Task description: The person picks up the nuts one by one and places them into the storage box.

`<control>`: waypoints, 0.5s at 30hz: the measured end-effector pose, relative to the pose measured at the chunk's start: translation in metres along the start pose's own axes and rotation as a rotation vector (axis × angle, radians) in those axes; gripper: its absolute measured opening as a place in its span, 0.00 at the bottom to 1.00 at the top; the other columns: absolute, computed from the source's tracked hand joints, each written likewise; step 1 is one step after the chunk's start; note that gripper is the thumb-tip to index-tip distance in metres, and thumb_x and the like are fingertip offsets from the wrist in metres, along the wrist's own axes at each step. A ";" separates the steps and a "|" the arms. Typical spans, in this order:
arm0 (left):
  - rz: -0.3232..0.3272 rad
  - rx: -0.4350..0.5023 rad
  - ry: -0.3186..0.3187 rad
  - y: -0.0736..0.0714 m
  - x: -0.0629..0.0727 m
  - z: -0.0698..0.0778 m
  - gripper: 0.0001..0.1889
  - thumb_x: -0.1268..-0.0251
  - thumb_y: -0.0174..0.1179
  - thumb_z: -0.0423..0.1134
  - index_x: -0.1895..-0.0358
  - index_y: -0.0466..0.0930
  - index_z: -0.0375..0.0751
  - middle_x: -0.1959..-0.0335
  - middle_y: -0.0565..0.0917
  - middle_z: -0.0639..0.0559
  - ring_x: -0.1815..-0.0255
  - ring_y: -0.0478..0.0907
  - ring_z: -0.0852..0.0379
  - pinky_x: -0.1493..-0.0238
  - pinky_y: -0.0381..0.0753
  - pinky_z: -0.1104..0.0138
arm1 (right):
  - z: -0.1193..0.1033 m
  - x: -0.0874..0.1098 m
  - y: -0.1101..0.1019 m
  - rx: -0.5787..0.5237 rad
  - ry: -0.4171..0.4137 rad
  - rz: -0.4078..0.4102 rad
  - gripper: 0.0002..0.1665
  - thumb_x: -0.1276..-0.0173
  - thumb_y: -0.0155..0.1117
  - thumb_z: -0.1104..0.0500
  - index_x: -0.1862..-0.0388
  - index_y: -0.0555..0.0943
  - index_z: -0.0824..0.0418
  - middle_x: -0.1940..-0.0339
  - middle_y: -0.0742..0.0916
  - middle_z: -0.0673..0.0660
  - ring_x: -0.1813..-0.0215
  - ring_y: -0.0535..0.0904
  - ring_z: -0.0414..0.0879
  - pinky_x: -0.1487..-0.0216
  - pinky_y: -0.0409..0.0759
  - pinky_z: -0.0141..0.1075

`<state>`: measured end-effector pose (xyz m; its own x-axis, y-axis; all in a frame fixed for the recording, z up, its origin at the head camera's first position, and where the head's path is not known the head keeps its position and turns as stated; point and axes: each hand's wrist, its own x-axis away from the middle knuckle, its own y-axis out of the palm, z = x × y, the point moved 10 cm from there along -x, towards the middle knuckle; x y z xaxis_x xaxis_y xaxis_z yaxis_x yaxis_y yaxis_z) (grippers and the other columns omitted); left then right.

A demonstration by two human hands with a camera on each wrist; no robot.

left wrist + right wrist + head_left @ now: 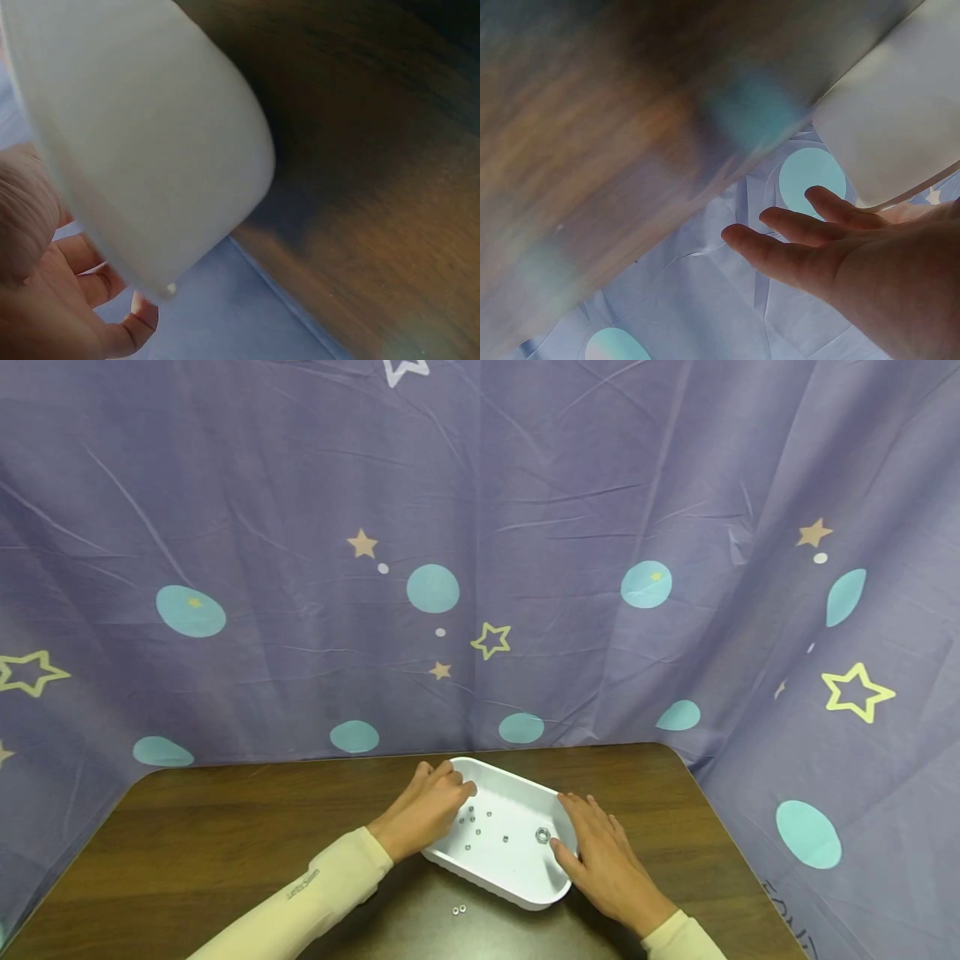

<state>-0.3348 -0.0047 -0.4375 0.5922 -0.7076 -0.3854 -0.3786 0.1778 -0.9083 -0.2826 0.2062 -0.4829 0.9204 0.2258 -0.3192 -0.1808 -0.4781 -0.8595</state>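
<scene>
A white tray (pixel 517 881) lies at a slant on the wooden table, with several small metal nuts (pixel 478 832) scattered mostly over its left half. One larger hex nut (pixel 543 835) sits near its right end. My left hand (pixel 429 806) is over the tray's left end, fingers bent; the rim hides its fingertips in the left wrist view, so what they hold cannot be made out. Against the right end rests my right hand (pixel 603 860), thumb over the rim inside. Its other fingers (pixel 772 255) extend fairly straight outside the tray wall (pixel 900 112).
Two small nuts (pixel 459 910) lie on the table (pixel 225 835) in front of the tray. A purple curtain (pixel 480 527) with stars and blue dots hangs behind the table's back edge and along its sides.
</scene>
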 end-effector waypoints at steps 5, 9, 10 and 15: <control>-0.005 -0.013 0.000 0.009 -0.003 -0.002 0.09 0.42 0.74 0.28 0.65 0.86 0.47 0.71 0.85 0.51 0.61 0.75 0.52 0.60 0.64 0.57 | 0.000 0.000 0.000 -0.001 -0.001 0.000 0.40 0.19 0.66 0.46 0.15 0.70 0.61 0.19 0.78 0.65 0.17 0.68 0.72 0.26 0.66 0.77; 0.022 -0.081 0.023 0.013 -0.006 0.000 0.10 0.46 0.76 0.29 0.65 0.87 0.47 0.71 0.87 0.50 0.63 0.74 0.52 0.60 0.66 0.55 | 0.001 0.000 0.000 -0.002 -0.003 0.004 0.40 0.19 0.66 0.45 0.15 0.71 0.60 0.19 0.78 0.65 0.17 0.68 0.72 0.26 0.66 0.77; 0.026 -0.101 0.030 0.015 -0.007 0.000 0.10 0.46 0.77 0.30 0.65 0.88 0.48 0.71 0.88 0.51 0.63 0.74 0.52 0.60 0.66 0.55 | 0.001 0.000 0.000 -0.002 -0.003 0.005 0.40 0.19 0.66 0.45 0.15 0.71 0.60 0.19 0.78 0.65 0.18 0.68 0.72 0.26 0.66 0.77; 0.007 -0.150 0.067 0.026 -0.009 0.002 0.11 0.46 0.79 0.33 0.61 0.90 0.50 0.69 0.90 0.53 0.62 0.75 0.53 0.51 0.75 0.47 | 0.001 -0.001 0.000 -0.003 -0.003 0.007 0.40 0.19 0.66 0.45 0.16 0.71 0.61 0.19 0.78 0.64 0.18 0.69 0.72 0.26 0.66 0.77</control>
<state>-0.3485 0.0083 -0.4580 0.5425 -0.7516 -0.3752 -0.4876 0.0820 -0.8692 -0.2835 0.2067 -0.4832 0.9180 0.2252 -0.3265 -0.1863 -0.4819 -0.8562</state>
